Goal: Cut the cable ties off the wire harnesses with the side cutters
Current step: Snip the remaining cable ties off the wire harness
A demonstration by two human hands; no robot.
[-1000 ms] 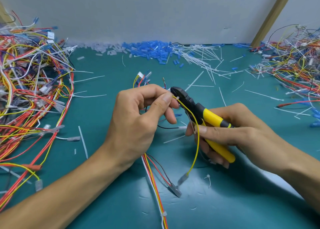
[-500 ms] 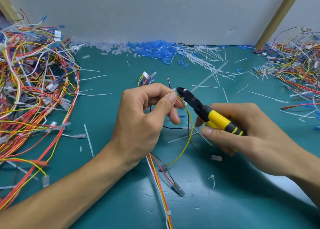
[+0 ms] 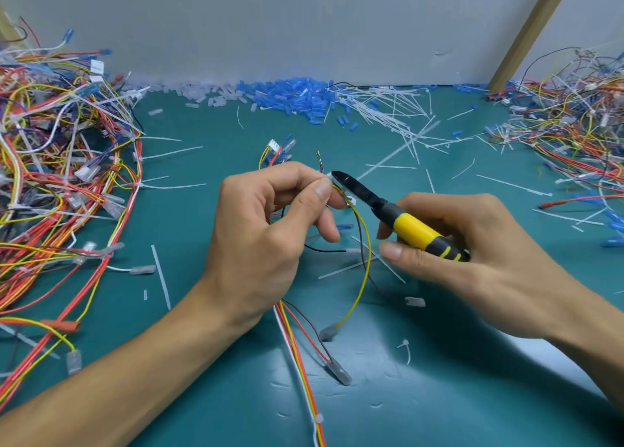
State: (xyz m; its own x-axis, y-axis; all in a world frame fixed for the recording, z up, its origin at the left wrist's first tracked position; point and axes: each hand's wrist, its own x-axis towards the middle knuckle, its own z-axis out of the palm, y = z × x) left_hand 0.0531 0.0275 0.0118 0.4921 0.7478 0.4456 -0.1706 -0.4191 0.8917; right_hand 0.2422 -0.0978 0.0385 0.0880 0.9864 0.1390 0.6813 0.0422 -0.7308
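My left hand (image 3: 266, 237) pinches a small wire harness (image 3: 363, 264) between thumb and fingers, above the middle of the green mat. Yellow, dark, red and white wires hang from that hand toward me. A white cable tie (image 3: 349, 199) sits on the bundle just right of my fingertips. My right hand (image 3: 472, 257) grips the yellow-and-black side cutters (image 3: 388, 210) by the handles. The dark jaws point up-left and touch the bundle at the tie. Whether the jaws are parted is too small to tell.
A big tangle of harnesses (image 3: 57, 190) fills the left side, and another heap (image 3: 574, 129) lies at the right. Blue sleeves (image 3: 290, 98) and cut white ties (image 3: 391, 115) are strewn along the back wall. Loose tie scraps litter the green mat (image 3: 456, 396).
The cutters lifted off the bundle and tilted, then came back to the tie by my left fingertips. The yellow wire now hangs free in a loop; my left hand kept its pinch.
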